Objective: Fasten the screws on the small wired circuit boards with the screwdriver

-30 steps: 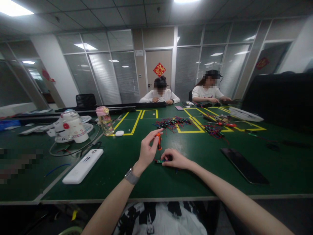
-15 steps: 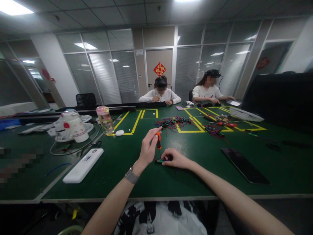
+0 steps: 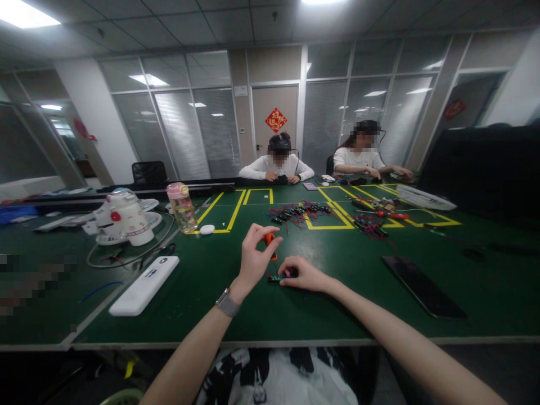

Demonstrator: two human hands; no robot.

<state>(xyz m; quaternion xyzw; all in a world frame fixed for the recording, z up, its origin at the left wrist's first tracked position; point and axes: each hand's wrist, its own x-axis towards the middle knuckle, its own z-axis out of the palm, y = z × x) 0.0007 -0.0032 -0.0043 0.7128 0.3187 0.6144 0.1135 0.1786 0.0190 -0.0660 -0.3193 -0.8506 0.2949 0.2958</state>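
My left hand [image 3: 255,256] is round the orange-and-black handle of a screwdriver [image 3: 270,239]; its thumb and forefinger curve apart at the top, and the other fingers are partly hidden. The screwdriver stands nearly upright, its thin shaft reaching down to a small green circuit board [image 3: 275,278] on the table. Pinched fingers of my right hand [image 3: 302,273] hold the board's right end and its coloured wires down. The exact spot where the tip meets the board is too small to make out.
Wired boards lie in a heap [image 3: 297,211], with a second bunch [image 3: 370,225] to its right. A white power bank [image 3: 144,286] and a black phone [image 3: 422,286] flank my arms. A pink-lidded bottle [image 3: 181,208] stands left. Two people sit across the green table [image 3: 337,320].
My left thumb and forefinger have spread apart at the handle, and the screwdriver leans slightly more to the left. My right hand stays on the board. Both people opposite have shifted their hands.
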